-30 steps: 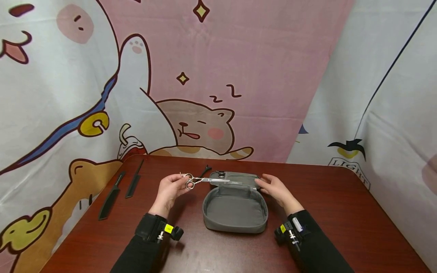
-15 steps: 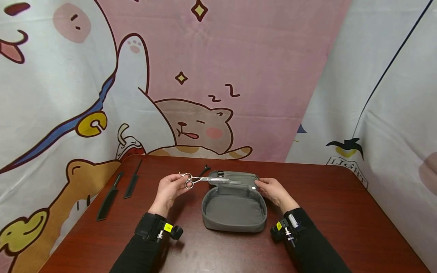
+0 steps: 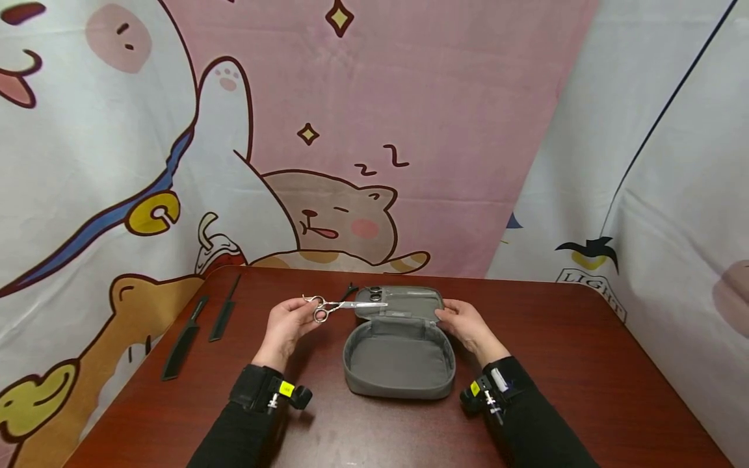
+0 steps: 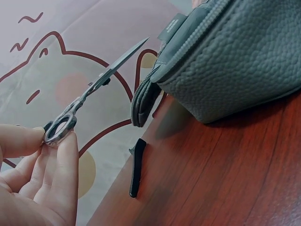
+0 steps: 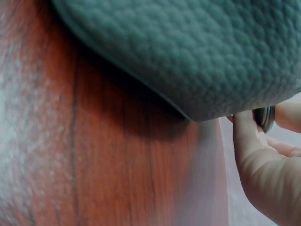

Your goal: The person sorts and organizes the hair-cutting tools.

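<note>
1. Left hand (image 3: 287,328): your thumb and fingers pinch the scissors (image 3: 357,304) at their finger rings, the blades pointing to your right.
2. Scissors: held above the table (image 3: 591,370). In the head view they cross the left part of the lid (image 3: 418,301) of the grey case (image 3: 400,389); in the left wrist view a gap shows beside the tip. Their clearance from the lid's inner face cannot be told.
3. Right hand (image 3: 468,325): your thumb and fingers pinch the lid's right edge, the lid being folded back behind the case body.
4. Surroundings: a black clip-like item (image 4: 137,169) lies on the table near the lid's left end; two dark combs, one nearer (image 3: 181,351) and one farther (image 3: 222,320), lie well to the left.
5. Step in hand (judged): you appear to be bringing the scissors to the lid's inside while steadying it.
6. Next move (judged): it would call for a firm right-hand pinch and for your left hand to guide the tip slowly, keeping the point off the lining.
</note>
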Motion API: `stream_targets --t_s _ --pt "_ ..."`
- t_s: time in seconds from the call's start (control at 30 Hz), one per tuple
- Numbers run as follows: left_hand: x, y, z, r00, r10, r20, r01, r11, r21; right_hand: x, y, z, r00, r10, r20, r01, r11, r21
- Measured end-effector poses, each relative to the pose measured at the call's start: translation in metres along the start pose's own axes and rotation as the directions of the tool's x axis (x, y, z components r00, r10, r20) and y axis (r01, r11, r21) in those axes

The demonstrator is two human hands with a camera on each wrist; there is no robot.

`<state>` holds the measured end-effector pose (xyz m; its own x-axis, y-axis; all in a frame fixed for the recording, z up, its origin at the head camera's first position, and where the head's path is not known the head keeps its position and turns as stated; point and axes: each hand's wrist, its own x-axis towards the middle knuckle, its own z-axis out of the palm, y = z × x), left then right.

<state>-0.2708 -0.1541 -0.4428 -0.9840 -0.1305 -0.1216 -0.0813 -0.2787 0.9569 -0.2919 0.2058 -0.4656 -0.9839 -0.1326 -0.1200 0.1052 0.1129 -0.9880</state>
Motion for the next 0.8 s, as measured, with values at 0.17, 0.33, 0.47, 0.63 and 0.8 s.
stream_targets --t_s 0.17,0.33,0.47,0.63,0.8 --pt "0.002 0.002 -0.004 1.000 -0.004 -0.017 0.004 1.000 -0.003 0.001 0.000 0.001 0.999 -0.046 -0.030 0.047 0.997 0.059" --pt "0.004 0.003 -0.010 1.000 0.004 -0.025 -0.004 1.000 -0.012 0.002 0.000 0.001 0.993 -0.079 -0.085 0.086 0.994 0.075" --pt "0.005 0.003 -0.013 1.000 0.001 -0.031 -0.001 1.000 -0.009 0.002 0.000 0.002 0.989 -0.100 -0.112 0.109 0.991 0.081" --pt "0.008 -0.001 -0.015 0.999 -0.017 -0.035 0.017 1.000 -0.007 0.001 0.000 0.003 0.985 -0.116 -0.125 0.126 0.989 0.076" --pt "0.011 -0.005 -0.015 0.999 -0.033 -0.032 0.033 0.999 -0.022 0.001 0.000 0.004 0.982 -0.137 -0.131 0.148 0.986 0.077"
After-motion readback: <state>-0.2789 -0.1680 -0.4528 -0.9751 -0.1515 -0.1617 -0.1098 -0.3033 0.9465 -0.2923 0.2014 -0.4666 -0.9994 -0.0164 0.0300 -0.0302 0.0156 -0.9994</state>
